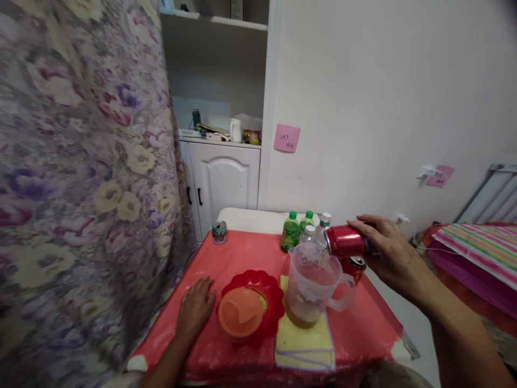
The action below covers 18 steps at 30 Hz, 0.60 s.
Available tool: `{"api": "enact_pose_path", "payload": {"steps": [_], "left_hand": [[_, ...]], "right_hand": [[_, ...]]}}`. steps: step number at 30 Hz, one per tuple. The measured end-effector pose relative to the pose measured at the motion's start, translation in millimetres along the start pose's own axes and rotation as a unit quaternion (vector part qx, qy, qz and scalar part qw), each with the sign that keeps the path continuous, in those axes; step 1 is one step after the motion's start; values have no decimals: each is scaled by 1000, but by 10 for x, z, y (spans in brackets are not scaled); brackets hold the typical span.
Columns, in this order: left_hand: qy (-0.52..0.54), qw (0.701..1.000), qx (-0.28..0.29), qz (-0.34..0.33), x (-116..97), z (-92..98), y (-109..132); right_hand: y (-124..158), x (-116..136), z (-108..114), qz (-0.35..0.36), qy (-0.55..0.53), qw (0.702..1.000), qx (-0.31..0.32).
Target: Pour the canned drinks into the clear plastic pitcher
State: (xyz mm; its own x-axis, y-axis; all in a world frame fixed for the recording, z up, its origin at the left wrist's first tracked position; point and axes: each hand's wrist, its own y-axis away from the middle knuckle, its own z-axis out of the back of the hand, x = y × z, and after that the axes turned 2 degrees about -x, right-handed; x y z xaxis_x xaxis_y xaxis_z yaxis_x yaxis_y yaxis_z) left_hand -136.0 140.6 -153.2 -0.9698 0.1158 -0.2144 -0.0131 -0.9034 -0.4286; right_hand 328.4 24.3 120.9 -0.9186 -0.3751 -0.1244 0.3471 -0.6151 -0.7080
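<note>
Above the pitcher (pixel 307 296), right fingers (pixel 365 230) curl round a tilted can (pixel 345 241).

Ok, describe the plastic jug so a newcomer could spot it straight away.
Find the red-covered table before the white wall. Right of its scalloped red dish, a yellow cloth carries the jug, under the mouth of the tipped red can in the right hand. Unlike the bottles behind, it is wide, open-topped and handled.
</note>
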Motion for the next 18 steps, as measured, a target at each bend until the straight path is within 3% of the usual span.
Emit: {"api": "enact_pose_path", "payload": {"steps": [18], "left_hand": [[30,999,-8,13,-36,40,21]], "right_hand": [[-57,49,-5,19,26,999,20]]}}
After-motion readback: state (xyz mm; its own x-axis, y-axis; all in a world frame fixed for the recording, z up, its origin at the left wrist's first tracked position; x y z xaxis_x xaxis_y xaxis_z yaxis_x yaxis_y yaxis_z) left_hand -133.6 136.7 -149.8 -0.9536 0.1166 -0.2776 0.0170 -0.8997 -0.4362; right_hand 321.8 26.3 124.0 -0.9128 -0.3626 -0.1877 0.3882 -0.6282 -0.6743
